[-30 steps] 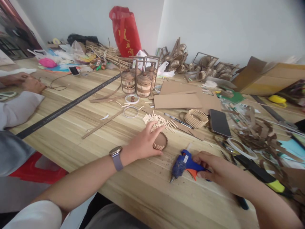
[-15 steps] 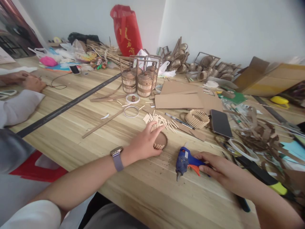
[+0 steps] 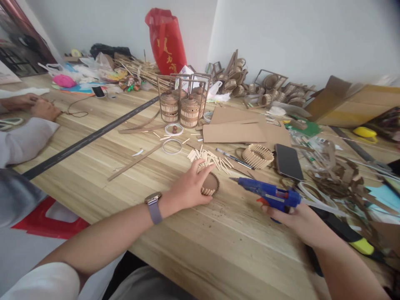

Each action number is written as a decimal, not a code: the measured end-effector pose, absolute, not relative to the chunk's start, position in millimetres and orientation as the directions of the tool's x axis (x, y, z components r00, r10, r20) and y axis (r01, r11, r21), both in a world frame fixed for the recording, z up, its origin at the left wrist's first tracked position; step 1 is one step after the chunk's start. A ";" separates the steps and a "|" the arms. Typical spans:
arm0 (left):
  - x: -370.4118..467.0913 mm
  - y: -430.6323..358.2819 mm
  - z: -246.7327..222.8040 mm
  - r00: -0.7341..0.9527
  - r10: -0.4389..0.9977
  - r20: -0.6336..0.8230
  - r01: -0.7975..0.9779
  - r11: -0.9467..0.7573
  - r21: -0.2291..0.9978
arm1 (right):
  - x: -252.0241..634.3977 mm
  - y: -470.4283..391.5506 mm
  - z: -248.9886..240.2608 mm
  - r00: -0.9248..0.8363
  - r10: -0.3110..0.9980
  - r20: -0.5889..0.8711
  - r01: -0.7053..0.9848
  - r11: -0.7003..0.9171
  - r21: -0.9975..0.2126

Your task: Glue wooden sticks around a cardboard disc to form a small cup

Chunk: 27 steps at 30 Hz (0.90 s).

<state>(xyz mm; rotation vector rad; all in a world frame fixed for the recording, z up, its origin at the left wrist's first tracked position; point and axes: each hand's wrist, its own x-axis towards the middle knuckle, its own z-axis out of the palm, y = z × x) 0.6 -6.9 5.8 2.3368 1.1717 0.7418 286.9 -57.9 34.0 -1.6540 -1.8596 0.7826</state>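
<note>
My left hand (image 3: 190,185) curls round the near left side of a small round brown basket base (image 3: 211,181), which lies on the table. Short wooden sticks stand along part of its rim. In my right hand (image 3: 293,218) is a blue glue gun (image 3: 270,193) with an orange trigger, held by the handle above the table. Its nozzle points left toward the base without touching it. Just beyond my left fingers lies a loose pile of short wooden sticks (image 3: 215,160).
Finished lidded baskets (image 3: 189,110), cardboard sheets (image 3: 234,130), a stick ring (image 3: 258,156) and a phone (image 3: 289,161) lie farther back. Brown strips (image 3: 339,177) and a black-and-yellow tool (image 3: 359,241) crowd the right. Another person's hands (image 3: 45,109) work at the far left.
My right hand has lifted and turned the glue gun. Its nozzle pointed down toward me before and now points left toward the base. My left hand has stayed in place.
</note>
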 end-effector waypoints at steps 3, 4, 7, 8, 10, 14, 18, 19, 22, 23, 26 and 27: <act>0.7 -7.3 6.4 0.503 0.820 0.273 0.598 -0.558 0.575 | 278.2 -56.8 29.0 -0.099 0.991 -0.093 0.582 -0.018 -0.813; 0.7 -7.4 6.5 0.504 0.819 0.274 0.598 -0.560 0.574 | 274.4 -56.4 27.8 -0.098 0.991 -0.094 0.575 -0.021 -0.818; 0.5 -7.0 6.7 0.502 0.820 0.275 0.596 -0.558 0.577 | 262.8 -56.0 24.6 -0.143 0.989 -0.037 0.614 0.059 -0.787; 0.4 -6.8 6.6 0.499 0.822 0.276 0.595 -0.556 0.580 | 259.5 -56.4 23.7 -0.176 0.984 -0.021 0.633 0.097 -0.768; 0.4 -6.3 6.2 0.492 0.824 0.280 0.591 -0.552 0.588 | 254.5 -57.8 21.7 -0.241 0.971 -0.006 0.670 0.162 -0.724; 0.4 -5.3 4.8 0.491 0.821 0.291 0.588 -0.559 0.584 | 251.3 -61.3 17.2 -0.267 0.964 0.019 0.732 0.216 -0.647; -1.0 -4.4 3.6 0.492 0.819 0.294 0.590 -0.563 0.579 | 250.9 -62.4 15.2 -0.278 0.960 0.034 0.734 0.235 -0.637; -1.8 -4.0 3.3 0.497 0.816 0.295 0.585 -0.566 0.580 | 250.5 -62.3 15.5 -0.286 0.958 0.030 0.731 0.238 -0.639; -4.6 -2.5 2.4 0.527 0.798 0.292 0.569 -0.587 0.576 | 248.9 -62.0 17.4 -0.313 0.950 0.021 0.725 0.253 -0.640; -5.5 -1.9 2.2 0.537 0.792 0.289 0.565 -0.593 0.574 | 248.3 -62.0 18.0 -0.317 0.948 0.022 0.726 0.257 -0.638; -7.1 -0.3 1.8 0.558 0.782 0.280 0.556 -0.602 0.574 | 246.5 -62.1 20.1 -0.330 0.943 0.034 0.719 0.274 -0.639; -7.3 0.1 1.9 0.563 0.779 0.278 0.552 -0.604 0.574 | 245.7 -62.1 20.8 -0.338 0.941 0.035 0.715 0.281 -0.640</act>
